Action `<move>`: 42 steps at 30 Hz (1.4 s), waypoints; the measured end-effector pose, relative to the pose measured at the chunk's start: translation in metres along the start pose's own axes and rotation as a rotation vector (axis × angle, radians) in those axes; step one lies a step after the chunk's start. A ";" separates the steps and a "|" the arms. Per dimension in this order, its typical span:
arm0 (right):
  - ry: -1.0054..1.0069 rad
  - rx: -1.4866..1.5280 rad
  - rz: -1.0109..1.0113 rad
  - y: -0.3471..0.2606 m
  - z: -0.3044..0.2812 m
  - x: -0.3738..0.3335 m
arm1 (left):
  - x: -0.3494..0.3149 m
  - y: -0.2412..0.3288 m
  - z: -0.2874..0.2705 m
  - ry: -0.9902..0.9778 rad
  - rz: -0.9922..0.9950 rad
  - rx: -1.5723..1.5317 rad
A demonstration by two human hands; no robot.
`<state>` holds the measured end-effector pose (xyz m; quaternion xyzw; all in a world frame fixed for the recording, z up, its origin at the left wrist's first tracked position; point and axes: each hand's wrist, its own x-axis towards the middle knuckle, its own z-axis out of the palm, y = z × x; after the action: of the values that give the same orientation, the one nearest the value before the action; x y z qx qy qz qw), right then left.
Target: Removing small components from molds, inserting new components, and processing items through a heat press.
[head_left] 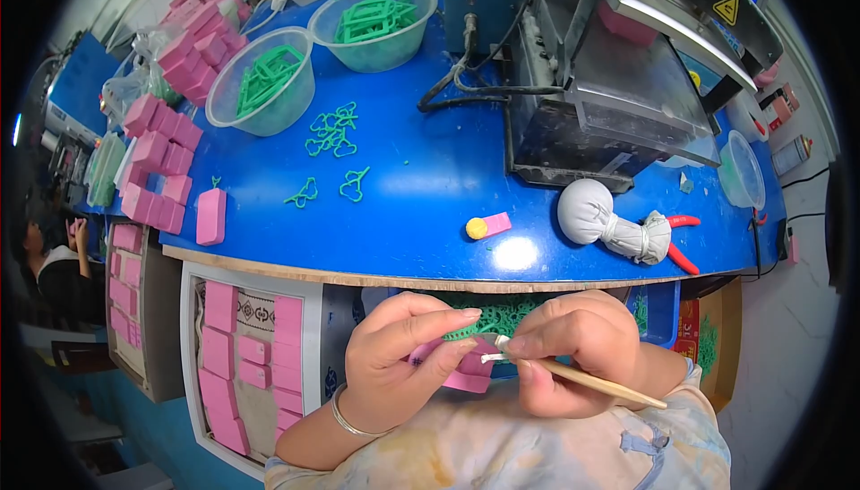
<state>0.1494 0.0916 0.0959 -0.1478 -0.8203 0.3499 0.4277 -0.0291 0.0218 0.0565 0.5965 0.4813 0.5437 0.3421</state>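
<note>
My left hand [394, 360] grips a pink block [470, 373] below the table's front edge, with a green lattice piece [470, 329] pinched between its thumb and forefinger. My right hand [573, 351] holds a thin wooden stick [600, 382] with a white tip, and the tip touches the pink block. Both hands are close together over my lap. A bracelet circles my left wrist.
The blue table [430, 185] carries two clear bowls of green frames [264, 78] [374, 20], loose green pieces [333, 132], stacked pink blocks [157, 154], a white cloth bundle [596, 217], red-handled pliers [683, 239] and a machine [618, 69]. Pink blocks fill a box [246, 365] at lower left. Another person sits far left.
</note>
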 end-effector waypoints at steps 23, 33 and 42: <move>-0.141 0.288 0.143 0.005 -0.007 0.007 | 0.004 0.001 -0.001 -0.056 0.088 0.090; -0.038 0.184 0.088 0.002 -0.007 0.002 | 0.000 0.001 0.002 -0.031 -0.010 0.017; -0.901 0.178 0.107 0.000 -0.037 0.012 | 0.000 0.005 -0.002 -0.091 -0.054 0.047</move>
<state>0.1721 0.1142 0.1174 0.0145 -0.8823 0.4700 0.0209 -0.0304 0.0199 0.0612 0.6152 0.4937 0.4953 0.3640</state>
